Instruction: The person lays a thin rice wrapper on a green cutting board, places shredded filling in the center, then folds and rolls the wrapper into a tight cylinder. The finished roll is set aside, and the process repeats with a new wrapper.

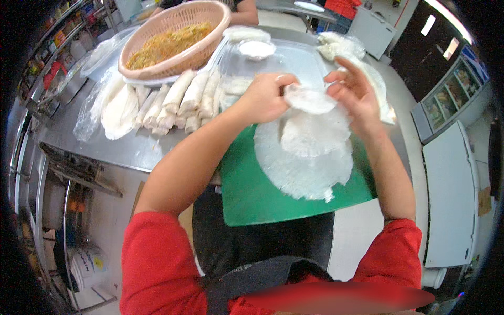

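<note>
My left hand [269,96] pinches a small white piece of thin wrapper [309,100] between thumb and fingers. Close to the far right edge of that piece is my right hand [356,96], its fingers spread; whether a fingertip touches the piece is unclear. Below both hands, a large round wrapper sheet [303,173] with a ragged near edge lies on a green cutting board [252,204]. A smaller wrapper piece [315,136] rests on top of it. Uncooked filled rolls [191,94] are stacked left of the board.
A pink plastic colander [134,65] holds shredded vegetable filling [169,47]. Behind my hands are a clear plastic tray [291,55] and a small white dish [257,50]. Wrapper sheets in plastic [120,108] lie left on the metal table [114,149]. Another person's arm [245,13] appears across it.
</note>
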A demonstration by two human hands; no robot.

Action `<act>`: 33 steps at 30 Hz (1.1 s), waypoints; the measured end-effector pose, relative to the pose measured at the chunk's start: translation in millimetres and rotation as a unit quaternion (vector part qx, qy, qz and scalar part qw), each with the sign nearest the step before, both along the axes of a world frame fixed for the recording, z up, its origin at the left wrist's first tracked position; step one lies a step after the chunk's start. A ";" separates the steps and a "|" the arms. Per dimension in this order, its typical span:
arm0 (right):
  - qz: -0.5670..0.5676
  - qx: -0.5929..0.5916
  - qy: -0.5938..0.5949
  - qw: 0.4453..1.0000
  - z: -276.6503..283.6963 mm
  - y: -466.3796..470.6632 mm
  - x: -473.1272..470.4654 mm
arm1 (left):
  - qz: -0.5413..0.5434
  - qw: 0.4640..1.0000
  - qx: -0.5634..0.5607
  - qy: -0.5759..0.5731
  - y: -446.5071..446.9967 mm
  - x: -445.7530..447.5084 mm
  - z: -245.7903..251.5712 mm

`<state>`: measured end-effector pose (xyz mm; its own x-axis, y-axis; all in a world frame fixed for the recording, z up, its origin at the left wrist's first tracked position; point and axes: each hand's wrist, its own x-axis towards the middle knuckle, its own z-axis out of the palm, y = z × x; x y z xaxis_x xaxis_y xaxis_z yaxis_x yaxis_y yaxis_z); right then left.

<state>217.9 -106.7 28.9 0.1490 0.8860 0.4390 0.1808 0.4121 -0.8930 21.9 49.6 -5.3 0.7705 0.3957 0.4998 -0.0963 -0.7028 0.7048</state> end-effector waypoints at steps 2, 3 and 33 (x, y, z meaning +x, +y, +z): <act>0.017 0.005 -0.070 0.997 -0.5 -0.4 -4.8 | 0.040 0.999 -0.013 -0.012 -0.1 -3.8 3.3; 0.015 -0.037 -0.061 0.997 -2.4 -1.3 -8.1 | 0.064 0.998 -0.003 -0.015 0.6 -5.6 4.8; 0.046 -0.269 -0.095 0.957 37.2 -22.6 18.2 | -0.194 0.868 -0.435 0.143 6.2 -17.5 17.7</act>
